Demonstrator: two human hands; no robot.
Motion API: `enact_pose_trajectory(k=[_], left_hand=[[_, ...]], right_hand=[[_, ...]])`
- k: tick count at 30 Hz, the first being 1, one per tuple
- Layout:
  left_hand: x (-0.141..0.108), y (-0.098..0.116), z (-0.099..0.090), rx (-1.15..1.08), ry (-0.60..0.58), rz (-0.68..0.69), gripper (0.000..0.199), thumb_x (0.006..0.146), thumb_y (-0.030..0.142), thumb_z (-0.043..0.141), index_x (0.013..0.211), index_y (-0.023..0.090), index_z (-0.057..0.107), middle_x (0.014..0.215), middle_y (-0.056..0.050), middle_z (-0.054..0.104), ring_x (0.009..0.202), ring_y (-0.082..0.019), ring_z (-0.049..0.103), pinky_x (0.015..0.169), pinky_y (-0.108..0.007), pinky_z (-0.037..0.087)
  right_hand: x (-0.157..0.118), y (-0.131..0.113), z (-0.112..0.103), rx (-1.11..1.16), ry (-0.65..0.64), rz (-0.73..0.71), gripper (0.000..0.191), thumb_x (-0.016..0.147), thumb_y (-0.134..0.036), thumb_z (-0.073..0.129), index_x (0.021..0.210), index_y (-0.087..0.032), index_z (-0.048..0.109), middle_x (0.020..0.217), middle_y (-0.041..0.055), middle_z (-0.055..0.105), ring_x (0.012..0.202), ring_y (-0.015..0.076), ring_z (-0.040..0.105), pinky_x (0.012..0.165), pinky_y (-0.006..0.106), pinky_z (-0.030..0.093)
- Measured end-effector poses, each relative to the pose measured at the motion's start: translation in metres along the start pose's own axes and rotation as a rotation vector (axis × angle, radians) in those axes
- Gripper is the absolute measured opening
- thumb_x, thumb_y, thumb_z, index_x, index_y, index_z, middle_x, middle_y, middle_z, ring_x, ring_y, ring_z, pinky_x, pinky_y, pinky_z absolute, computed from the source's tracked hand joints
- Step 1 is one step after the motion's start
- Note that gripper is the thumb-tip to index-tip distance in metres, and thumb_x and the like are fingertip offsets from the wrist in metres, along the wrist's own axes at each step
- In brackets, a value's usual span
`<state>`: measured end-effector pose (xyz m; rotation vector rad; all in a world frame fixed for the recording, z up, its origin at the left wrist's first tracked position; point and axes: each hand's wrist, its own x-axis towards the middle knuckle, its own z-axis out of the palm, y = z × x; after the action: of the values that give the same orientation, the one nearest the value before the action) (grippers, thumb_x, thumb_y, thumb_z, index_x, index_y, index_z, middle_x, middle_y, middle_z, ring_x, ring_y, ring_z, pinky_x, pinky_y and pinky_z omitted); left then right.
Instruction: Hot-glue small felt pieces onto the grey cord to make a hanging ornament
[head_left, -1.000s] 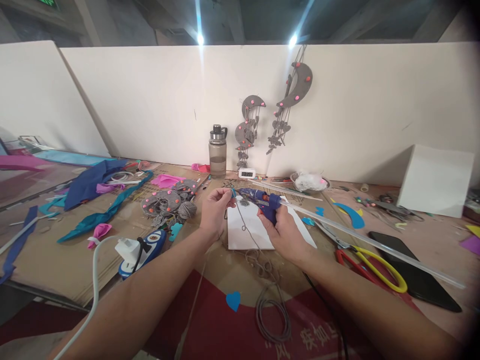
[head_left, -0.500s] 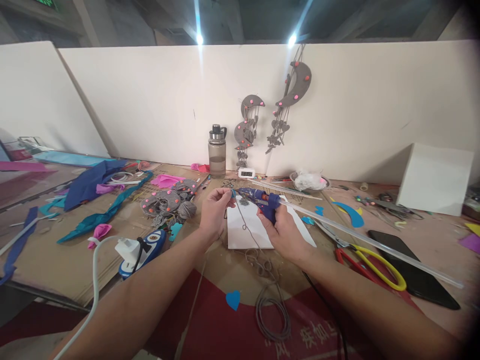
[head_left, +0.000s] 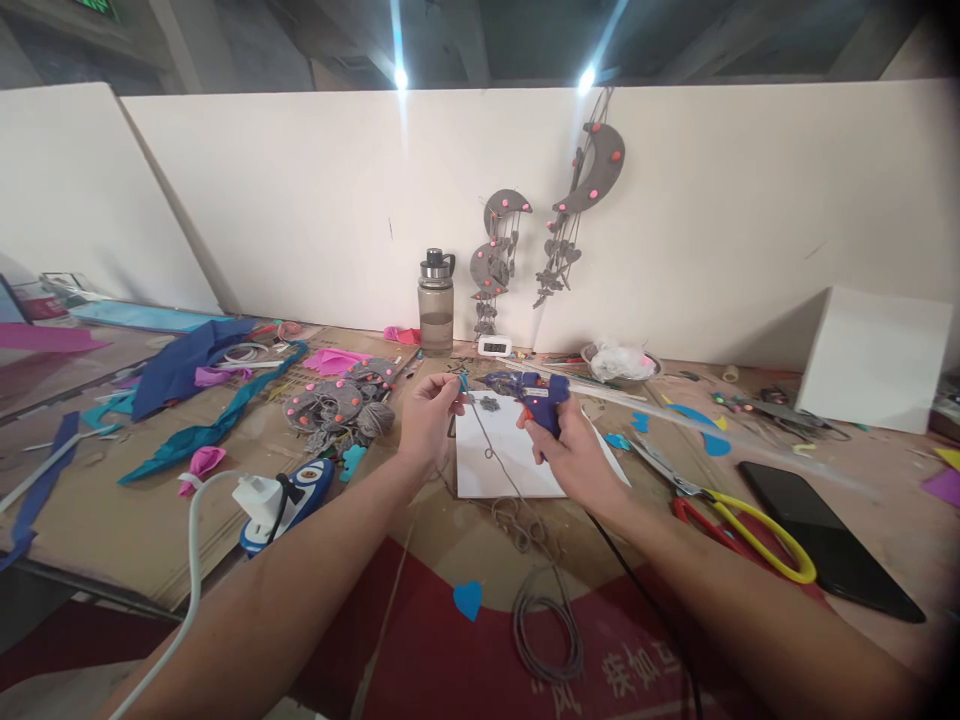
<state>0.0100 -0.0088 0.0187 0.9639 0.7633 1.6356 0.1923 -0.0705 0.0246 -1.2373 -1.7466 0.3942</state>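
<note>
Your left grip [head_left: 430, 425] pinches a small blue piece [head_left: 463, 382] above the desk [head_left: 885, 520]; the string [head_left: 484, 433] runs from it across the paper [head_left: 480, 478] to a loose coil [head_left: 519, 642] nearer you. Your right grip [head_left: 579, 452] is closed around the glue gun [head_left: 550, 390], its nozzle [head_left: 485, 380] just beside the piece.

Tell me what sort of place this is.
Probably a craft workshop or studio: the right hand holds a blue glue gun, scissors lie nearby, and a grey moon-shaped hanging with pink dots is up behind.
</note>
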Motion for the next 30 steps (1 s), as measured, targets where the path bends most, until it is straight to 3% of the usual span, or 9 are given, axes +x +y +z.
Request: enact_pose_trajectory(k=[3, 6, 9, 15, 19, 21, 24, 27, 30], left_hand=[[0.001, -0.002, -0.002, 0.114, 0.018, 0.045, 0.015, 0.068, 0.028, 0.069, 0.074, 0.016, 0.061, 0.056, 0.004, 0.052, 0.048, -0.006, 0.043, 0.046, -0.02, 0.03], [-0.001, -0.002, -0.003, 0.241, 0.008, 0.143, 0.012, 0.069, 0.026, 0.069, 0.074, 0.017, 0.064, 0.06, 0.003, 0.055, 0.051, -0.007, 0.045, 0.051, -0.021, 0.033], [-0.006, 0.0, -0.001, 0.357, -0.033, 0.239, 0.007, 0.069, 0.023, 0.069, 0.073, 0.017, 0.067, 0.065, 0.0, 0.06, 0.056, -0.009, 0.048, 0.054, -0.022, 0.035], [-0.012, 0.002, 0.001, 0.461, -0.115, 0.343, 0.006, 0.069, 0.017, 0.068, 0.074, 0.019, 0.07, 0.071, -0.002, 0.062, 0.063, -0.012, 0.053, 0.062, -0.023, 0.039], [-0.014, 0.002, 0.003, 0.423, -0.126, 0.33, 0.01, 0.066, 0.014, 0.069, 0.075, 0.018, 0.07, 0.072, -0.002, 0.062, 0.065, -0.012, 0.054, 0.065, -0.023, 0.04], [-0.014, 0.002, 0.004, 0.416, -0.129, 0.32, 0.01, 0.066, 0.013, 0.069, 0.075, 0.018, 0.07, 0.072, -0.002, 0.061, 0.065, -0.012, 0.054, 0.065, -0.023, 0.04], [-0.015, 0.003, 0.004, 0.414, -0.132, 0.333, 0.011, 0.066, 0.013, 0.069, 0.076, 0.019, 0.069, 0.072, -0.002, 0.061, 0.065, -0.013, 0.054, 0.065, -0.024, 0.04], [-0.017, 0.006, 0.004, 0.491, -0.149, 0.417, 0.013, 0.066, 0.012, 0.067, 0.076, 0.02, 0.069, 0.074, -0.003, 0.062, 0.067, -0.014, 0.054, 0.067, -0.026, 0.04], [-0.019, 0.012, 0.005, 0.633, -0.219, 0.545, 0.014, 0.069, 0.011, 0.063, 0.077, 0.022, 0.068, 0.08, -0.004, 0.063, 0.067, -0.015, 0.052, 0.066, -0.027, 0.04]], right_hand=[[0.015, 0.021, -0.007, -0.006, -0.021, 0.118, 0.025, 0.084, -0.031, 0.048, 0.105, -0.019, 0.05, 0.092, 0.0056, 0.066, 0.078, 0.0175, 0.06, 0.069, 0.032, 0.047], [0.028, 0.044, -0.016, -0.262, -0.083, 0.29, 0.018, 0.082, -0.032, 0.049, 0.09, -0.017, 0.055, 0.084, 0.0078, 0.066, 0.075, 0.0191, 0.06, 0.065, 0.03, 0.045], [0.036, 0.057, -0.024, -0.47, -0.191, 0.389, 0.024, 0.086, -0.035, 0.044, 0.085, -0.015, 0.057, 0.081, 0.0121, 0.067, 0.073, 0.0204, 0.062, 0.062, 0.029, 0.043], [0.034, 0.06, -0.028, -0.792, -0.306, 0.342, 0.039, 0.091, -0.039, 0.036, 0.084, -0.011, 0.063, 0.094, 0.0233, 0.068, 0.087, 0.0284, 0.065, 0.072, 0.035, 0.044], [0.029, 0.059, -0.026, -0.88, -0.205, 0.269, 0.037, 0.089, -0.043, 0.042, 0.081, -0.012, 0.062, 0.086, 0.0208, 0.067, 0.082, 0.0275, 0.064, 0.072, 0.037, 0.045], [0.026, 0.05, -0.024, -0.798, -0.069, 0.153, 0.027, 0.087, -0.037, 0.046, 0.083, -0.015, 0.059, 0.087, 0.0167, 0.065, 0.082, 0.0253, 0.061, 0.073, 0.037, 0.045], [0.023, 0.021, -0.018, -0.412, 0.046, -0.018, 0.017, 0.087, -0.032, 0.044, 0.086, -0.018, 0.053, 0.086, 0.0086, 0.061, 0.081, 0.0207, 0.058, 0.075, 0.036, 0.045], [0.019, -0.013, -0.004, 0.05, -0.053, 0.073, 0.018, 0.084, -0.037, 0.05, 0.091, -0.021, 0.047, 0.089, 0.0034, 0.06, 0.082, 0.0168, 0.057, 0.075, 0.033, 0.047], [0.018, -0.033, 0.013, 0.462, -0.164, 0.258, 0.03, 0.077, -0.037, 0.058, 0.097, -0.023, 0.039, 0.092, 0.001, 0.061, 0.08, 0.0143, 0.06, 0.075, 0.033, 0.048]])
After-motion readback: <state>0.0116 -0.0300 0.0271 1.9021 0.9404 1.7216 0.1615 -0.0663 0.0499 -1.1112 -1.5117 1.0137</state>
